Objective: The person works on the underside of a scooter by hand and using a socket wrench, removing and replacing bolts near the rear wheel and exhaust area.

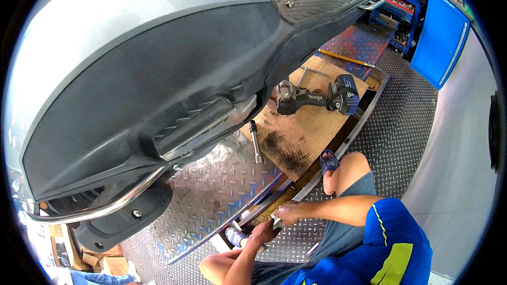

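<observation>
Metal platform [203, 208] bears scooter [185, 84] and impact wrench [315, 98]; left hand [264, 233] and right hand [288, 212] have unclear grips.

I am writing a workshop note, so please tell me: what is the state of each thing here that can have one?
Cardboard, flat, stained dark
Cordless impact wrench, lying on the cardboard, battery attached
T-shaped tool, lying on the cardboard
Socket wrench, lying across the cardboard's edge
Blue cabinet door, apparently shut
Scooter, side panel in place
Sandals, worn
Left hand, bare, grip unclear
Right hand, bare, grip unclear
</observation>
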Demonstrator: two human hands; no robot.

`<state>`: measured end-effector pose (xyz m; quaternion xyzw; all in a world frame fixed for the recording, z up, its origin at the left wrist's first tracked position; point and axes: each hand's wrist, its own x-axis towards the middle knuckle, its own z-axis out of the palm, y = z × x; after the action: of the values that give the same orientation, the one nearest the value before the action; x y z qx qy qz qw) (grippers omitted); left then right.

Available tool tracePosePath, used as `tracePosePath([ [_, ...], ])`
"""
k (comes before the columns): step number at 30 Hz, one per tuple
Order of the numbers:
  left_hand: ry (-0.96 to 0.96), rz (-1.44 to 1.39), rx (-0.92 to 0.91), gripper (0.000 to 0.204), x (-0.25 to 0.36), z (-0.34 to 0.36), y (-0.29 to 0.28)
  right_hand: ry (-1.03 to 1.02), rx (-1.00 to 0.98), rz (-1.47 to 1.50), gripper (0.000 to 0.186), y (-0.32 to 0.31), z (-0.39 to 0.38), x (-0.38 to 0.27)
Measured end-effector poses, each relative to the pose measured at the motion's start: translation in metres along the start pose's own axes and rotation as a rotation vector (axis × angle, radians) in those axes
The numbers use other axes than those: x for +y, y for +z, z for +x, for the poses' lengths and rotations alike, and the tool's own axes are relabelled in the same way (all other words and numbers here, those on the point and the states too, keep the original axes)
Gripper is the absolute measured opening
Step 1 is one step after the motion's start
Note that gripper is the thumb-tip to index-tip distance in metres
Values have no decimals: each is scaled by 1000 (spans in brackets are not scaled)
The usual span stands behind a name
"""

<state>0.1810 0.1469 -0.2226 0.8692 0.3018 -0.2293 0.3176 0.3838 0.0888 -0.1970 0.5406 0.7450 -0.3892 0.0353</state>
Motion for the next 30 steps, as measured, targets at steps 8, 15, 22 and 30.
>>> tracePosePath([
  [8, -27, 26, -15, 52, 10, -12, -10, 0, -16, 1, 39, -8, -11, -1],
  [15, -19, 7, 37, 54, 3, -9, 2, -76, 98, -4, 38, 10, -18, 13],
  [22, -47, 16, 23, 49, 9, -13, -7, -26, 112, 76, 32, -10, -31, 2],
  [30, -44, 49, 8, 52, 11, -13, -6, 64, 8, 18, 40, -14, -29, 1],
])
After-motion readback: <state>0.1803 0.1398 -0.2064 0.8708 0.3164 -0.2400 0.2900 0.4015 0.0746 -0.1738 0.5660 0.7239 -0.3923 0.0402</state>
